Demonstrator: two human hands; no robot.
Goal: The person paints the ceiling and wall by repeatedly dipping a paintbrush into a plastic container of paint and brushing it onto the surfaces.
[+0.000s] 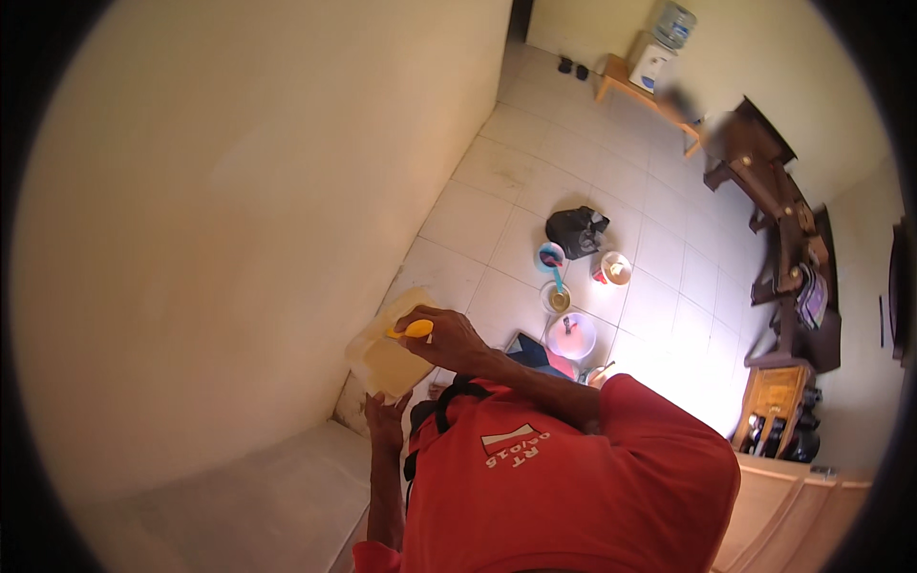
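A pale cream rectangular tray [390,368] is held low beside the wall. My left hand [387,413] grips its near edge, with the fingers partly hidden. Over the tray, my right hand [449,339] is closed around a yellow-handled tool [416,328]. The working end of that tool blends into the cream colour, so its kind is unclear. The inside of the tray looks cream like the wall [239,239] next to it.
On the tiled floor stand a white tub [613,268], a blue cup [550,256], a clear bowl [557,299], a pinkish bucket [571,336] and a black plastic bag [577,231]. Dark wooden furniture [788,229] lines the right side. A water dispenser [652,67] stands on a bench at the back.
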